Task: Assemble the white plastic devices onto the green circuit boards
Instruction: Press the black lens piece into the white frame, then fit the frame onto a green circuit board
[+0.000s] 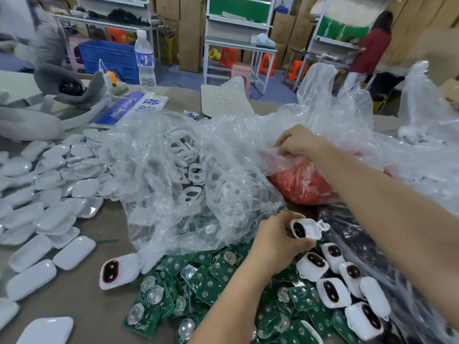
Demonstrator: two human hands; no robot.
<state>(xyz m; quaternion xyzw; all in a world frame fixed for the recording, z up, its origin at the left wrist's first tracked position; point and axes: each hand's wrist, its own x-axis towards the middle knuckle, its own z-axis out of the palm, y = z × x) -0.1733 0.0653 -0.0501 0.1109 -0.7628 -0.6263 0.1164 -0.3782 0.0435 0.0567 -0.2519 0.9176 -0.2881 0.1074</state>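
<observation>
My left hand (pixel 278 238) grips a white plastic device (pixel 305 228) with a dark red window, held above a heap of green circuit boards (pixel 198 289). My right hand (pixel 296 142) reaches further back and pinches the clear plastic of a bag holding red parts (pixel 305 187). Several assembled white devices (pixel 332 291) with red windows lie to the right of the boards, and one more white device (pixel 116 270) lies to their left. A clear bag of white frames (pixel 188 167) sits in the middle.
Many white covers (pixel 49 194) are spread over the left of the table. A water bottle (pixel 145 63), a blue sign (pixel 124 108) and a paper sheet (pixel 226 100) stand at the back. Crumpled clear bags (pixel 372 135) fill the right. A person (pixel 372 45) works at a far bench.
</observation>
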